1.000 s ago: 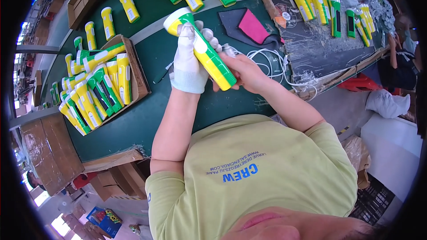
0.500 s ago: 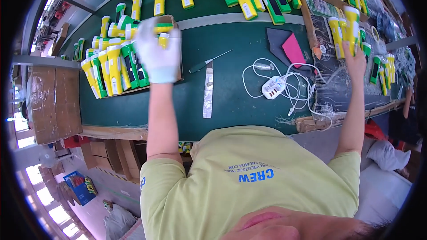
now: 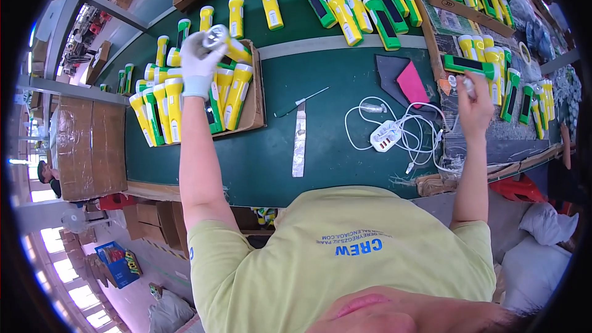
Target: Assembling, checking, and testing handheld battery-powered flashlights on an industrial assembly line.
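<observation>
My left hand (image 3: 200, 65), in a white glove, is closed around a yellow flashlight (image 3: 237, 51), its white lens end tipped up toward me. The flashlight hangs over an open cardboard box (image 3: 261, 86) packed with yellow and green flashlights (image 3: 174, 108). At the right, my bare right hand (image 3: 476, 111) is closed, its fingers curled around something small and whitish (image 3: 469, 86) that I cannot make out. Just beyond these fingers, a green flashlight (image 3: 465, 65) lies crosswise by several upright-pointing flashlights (image 3: 493, 80); whether the fingers touch it is unclear.
Between my hands lie a screwdriver (image 3: 302, 102), a silvery strip (image 3: 299, 142), a white power strip (image 3: 385, 137) with tangled cable, and grey and pink cloth (image 3: 412, 83). More flashlights (image 3: 349, 18) rest along the far side. Another flashlight box (image 3: 468, 9) stands far right.
My left hand has lifted a yellow flashlight from among those in the box. My right hand has let go of a yellow flashlight and drawn nearer; a green one now lies crosswise there.
</observation>
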Demonstrator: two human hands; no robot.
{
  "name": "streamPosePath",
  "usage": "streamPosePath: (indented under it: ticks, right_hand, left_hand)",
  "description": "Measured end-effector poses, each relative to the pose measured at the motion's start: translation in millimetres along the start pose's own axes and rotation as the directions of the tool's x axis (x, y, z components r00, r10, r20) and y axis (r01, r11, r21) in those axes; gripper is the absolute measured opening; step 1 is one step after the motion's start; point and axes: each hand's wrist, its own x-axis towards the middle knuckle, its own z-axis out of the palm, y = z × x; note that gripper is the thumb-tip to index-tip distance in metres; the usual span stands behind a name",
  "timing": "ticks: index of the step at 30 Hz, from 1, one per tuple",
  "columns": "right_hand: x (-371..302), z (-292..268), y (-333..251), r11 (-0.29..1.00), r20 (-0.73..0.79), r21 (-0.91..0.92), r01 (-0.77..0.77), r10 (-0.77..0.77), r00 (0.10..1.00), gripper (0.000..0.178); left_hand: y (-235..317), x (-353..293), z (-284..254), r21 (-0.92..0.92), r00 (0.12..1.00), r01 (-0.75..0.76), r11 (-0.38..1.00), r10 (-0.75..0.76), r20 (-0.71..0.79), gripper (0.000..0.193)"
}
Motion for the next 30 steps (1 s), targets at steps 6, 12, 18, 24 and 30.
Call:
streamPosePath:
  ticks: [6,12,18,24,30]
  right_hand:
    - [-10,20,-58,0.981,0.13,0.192,0.034,-0.06,0.99,0.022]
    - [-23,32,-59,0.973,0.097,0.21,0.092,-0.114,0.989,0.019]
    - [-22,58,-91,0.913,0.08,0.293,0.284,-0.319,0.944,0.026]
    - [-32,72,-112,0.962,0.161,0.209,0.173,-0.208,0.965,0.054]
    - [-40,75,-98,0.935,0.312,0.296,0.195,-0.288,0.905,0.052]
  left_hand:
    - [34,-28,56,0.401,0.982,-0.179,0.899,0.188,0.015,0.049]
    - [108,-70,85,0.209,0.84,-0.523,0.826,0.542,-0.04,0.067]
    - [168,-122,126,0.097,0.7,-0.714,0.694,0.704,0.115,0.063]
    - [187,-142,156,-0.053,0.781,-0.609,0.791,0.61,0.133,0.071]
    - [180,-142,172,-0.468,0.896,0.051,0.882,0.166,0.411,0.076]
